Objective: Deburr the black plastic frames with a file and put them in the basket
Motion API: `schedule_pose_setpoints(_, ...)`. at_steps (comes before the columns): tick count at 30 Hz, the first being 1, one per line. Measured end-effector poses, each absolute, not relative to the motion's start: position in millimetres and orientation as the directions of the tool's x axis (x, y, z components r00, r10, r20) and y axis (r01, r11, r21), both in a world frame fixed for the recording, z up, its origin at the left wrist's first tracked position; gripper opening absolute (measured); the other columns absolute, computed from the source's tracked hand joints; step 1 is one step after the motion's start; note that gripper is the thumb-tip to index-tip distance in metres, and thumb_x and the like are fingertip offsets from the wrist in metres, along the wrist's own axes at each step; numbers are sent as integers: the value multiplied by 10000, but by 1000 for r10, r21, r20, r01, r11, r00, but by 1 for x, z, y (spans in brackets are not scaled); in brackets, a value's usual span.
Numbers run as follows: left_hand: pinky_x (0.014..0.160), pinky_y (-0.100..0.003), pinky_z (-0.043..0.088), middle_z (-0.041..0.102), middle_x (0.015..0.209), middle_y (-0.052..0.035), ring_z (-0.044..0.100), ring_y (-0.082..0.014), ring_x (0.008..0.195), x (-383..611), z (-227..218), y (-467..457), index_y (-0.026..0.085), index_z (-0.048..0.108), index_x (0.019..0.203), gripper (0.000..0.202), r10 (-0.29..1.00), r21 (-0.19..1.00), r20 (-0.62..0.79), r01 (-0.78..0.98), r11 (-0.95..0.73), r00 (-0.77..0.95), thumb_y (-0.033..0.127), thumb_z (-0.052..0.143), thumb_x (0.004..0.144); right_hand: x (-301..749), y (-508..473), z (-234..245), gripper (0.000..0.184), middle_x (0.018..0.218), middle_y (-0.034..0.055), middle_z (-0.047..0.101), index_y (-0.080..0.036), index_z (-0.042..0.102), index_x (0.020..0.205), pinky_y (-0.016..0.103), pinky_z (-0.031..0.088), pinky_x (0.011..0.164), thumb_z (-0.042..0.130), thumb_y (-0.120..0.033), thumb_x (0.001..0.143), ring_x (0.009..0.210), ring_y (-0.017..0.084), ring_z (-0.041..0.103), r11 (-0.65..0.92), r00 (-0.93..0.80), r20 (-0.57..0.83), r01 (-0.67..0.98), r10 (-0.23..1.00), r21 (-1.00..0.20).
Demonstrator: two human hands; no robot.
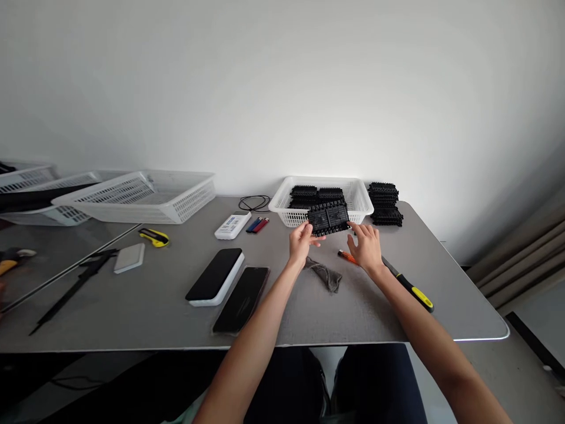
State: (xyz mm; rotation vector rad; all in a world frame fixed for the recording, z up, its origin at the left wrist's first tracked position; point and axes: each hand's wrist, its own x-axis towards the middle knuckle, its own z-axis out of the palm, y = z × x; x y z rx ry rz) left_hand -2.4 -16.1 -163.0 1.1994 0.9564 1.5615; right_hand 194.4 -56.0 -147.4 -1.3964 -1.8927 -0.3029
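Note:
My left hand (301, 242) grips a black ribbed plastic panel (329, 218) by its lower left corner, tilted up in front of a white basket (289, 219). At the panel's lower right corner is my right hand (365, 244), its index fingertip at the edge and its thumb apart. Several similar black panels (304, 191) lie in the basket. More are piled in a stack (384, 203) to its right. Below my hands lies a crumpled grey cloth (325, 274). An orange-handled item (348, 257) is partly hidden by my right hand.
A yellow-black handled tool (415, 290) lies beside my right forearm. To the left are two dark-screened devices (215, 275), (242, 299), a white box-like device (233, 225), lighters (257, 225), a cable (253, 204), a yellow cutter (154, 237), calipers (75, 288) and white baskets (176, 200).

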Motion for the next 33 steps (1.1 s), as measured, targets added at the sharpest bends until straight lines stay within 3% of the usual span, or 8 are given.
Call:
schedule_pose_setpoints(3,419,-218,501,660,1042,-151,741,-236,656,-5,-172,-14,109,553,1255,701,959,944,245,-190,-269,-140,623,637,785,198,-56,-148,373,934,63,696,-189,552,1264,353,383,817,514,-254,899,901,233,578,343,-136,544,891,828,-299)
schedule_pose_setpoints(6,415,-211,497,675,984,-137,742,-236,658,-6,-177,-13,108,566,1259,704,950,938,266,-183,-294,-163,632,622,792,198,-55,-150,376,922,53,696,-184,546,1234,329,399,771,560,-299,876,874,224,593,274,-97,462,902,881,-333)
schedule_pose_setpoints(13,409,-205,498,710,930,-125,726,-206,589,-1,-175,-19,105,620,1208,699,946,927,302,-198,-320,-115,643,644,761,196,-56,-159,250,1045,112,687,-189,710,1013,352,403,846,593,-361,875,1043,270,554,210,-186,194,971,963,-115)
schedule_pose_setpoints(24,379,-197,476,720,929,-128,715,-194,554,2,-176,-22,104,650,1144,647,943,919,313,-215,-331,-112,620,664,754,196,-50,-163,176,1016,150,677,-156,688,917,341,402,847,537,-246,903,1053,279,535,151,-118,204,977,972,-150)
schedule_pose_setpoints(29,373,-198,474,711,891,-111,707,-188,537,2,-175,-24,109,649,1132,653,945,915,302,-241,-324,-125,630,673,739,208,-45,-158,271,948,158,670,-136,565,1083,318,398,725,327,-227,990,891,252,589,-16,93,287,966,953,-258)
schedule_pose_setpoints(31,370,-198,473,703,850,-95,705,-189,532,2,-175,-26,107,644,1127,655,950,917,290,-251,-311,-118,629,679,733,213,-43,-156,282,894,131,657,-143,513,1119,298,375,658,279,-245,999,758,224,582,1,172,340,891,924,-454)
schedule_pose_setpoints(33,367,-200,474,693,818,-82,703,-189,525,3,-175,-28,103,640,1122,657,954,920,281,-254,-299,-105,627,685,728,216,-42,-156,242,819,78,626,-174,507,1065,279,357,613,359,-346,981,659,190,542,159,210,375,647,903,-745)
